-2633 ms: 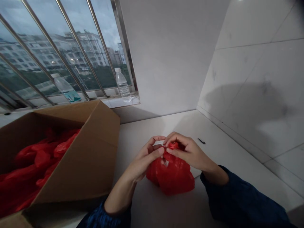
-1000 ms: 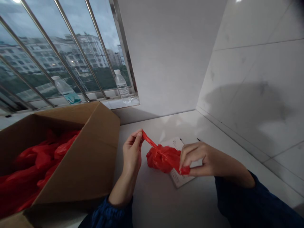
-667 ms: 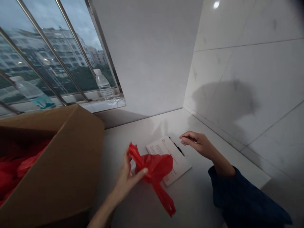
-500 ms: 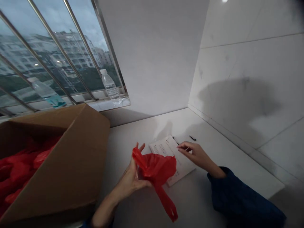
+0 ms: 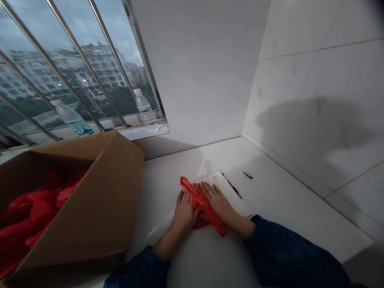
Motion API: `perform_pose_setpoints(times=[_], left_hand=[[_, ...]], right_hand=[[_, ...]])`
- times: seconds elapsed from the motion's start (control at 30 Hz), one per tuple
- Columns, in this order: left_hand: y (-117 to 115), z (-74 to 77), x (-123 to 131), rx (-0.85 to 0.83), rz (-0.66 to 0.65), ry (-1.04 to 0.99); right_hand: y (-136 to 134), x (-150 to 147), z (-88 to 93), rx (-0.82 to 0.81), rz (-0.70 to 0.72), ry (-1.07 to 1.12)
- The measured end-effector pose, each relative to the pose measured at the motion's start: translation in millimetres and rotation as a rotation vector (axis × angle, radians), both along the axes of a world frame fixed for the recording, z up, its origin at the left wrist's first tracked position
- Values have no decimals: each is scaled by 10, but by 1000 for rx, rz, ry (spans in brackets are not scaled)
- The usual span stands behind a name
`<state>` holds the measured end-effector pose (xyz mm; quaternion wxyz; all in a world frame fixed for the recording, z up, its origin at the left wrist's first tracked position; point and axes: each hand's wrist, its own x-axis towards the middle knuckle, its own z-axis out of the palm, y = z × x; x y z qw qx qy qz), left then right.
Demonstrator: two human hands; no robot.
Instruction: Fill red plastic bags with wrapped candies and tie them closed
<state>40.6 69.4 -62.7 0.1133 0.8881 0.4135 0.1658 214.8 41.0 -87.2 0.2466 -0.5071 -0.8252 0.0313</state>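
Note:
A red plastic bag [image 5: 209,212] rests on the white tabletop, its twisted handles sticking out to the upper left and lower right. From the left, my left hand [image 5: 183,210] curls round the bag, its fingers partly hidden. My right hand [image 5: 220,203] presses on the bag from the right, with its fingers laid over the red plastic. Whatever may be inside the bag is hidden. A white printed sheet or booklet [image 5: 232,196] lies beneath the bag and my right hand, largely covered.
A cardboard box [image 5: 99,212] holding several red plastic bags [image 5: 39,208] stands on the left. A black pen [image 5: 234,189] lies along the paper, with a small black cap [image 5: 248,175] beyond it. Two bottles [image 5: 146,110] stand by the barred window. Walls bound the table behind and right.
My right hand has moved left from the paper onto the bag. The bag, held up in my left hand before, is now down on the table between both hands. The view has shifted slightly.

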Motion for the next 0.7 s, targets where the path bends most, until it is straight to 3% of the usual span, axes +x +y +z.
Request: perform_pose_setpoints(times=[0.2,0.4,0.5,0.7], left_hand=[[39,-178,-18,-64,17,-15],[52,-200,-23,-142,0,-166],[53,-121,-85,-204,-42,-310],[-36,113,-82,-363,-37,-673]], right_hand=[[13,4,-215,-53,1,-56],[15,4,-259,-38,9,-44],[3,81,-163,-50,51,61],[-96,253,252,18,43,464]])
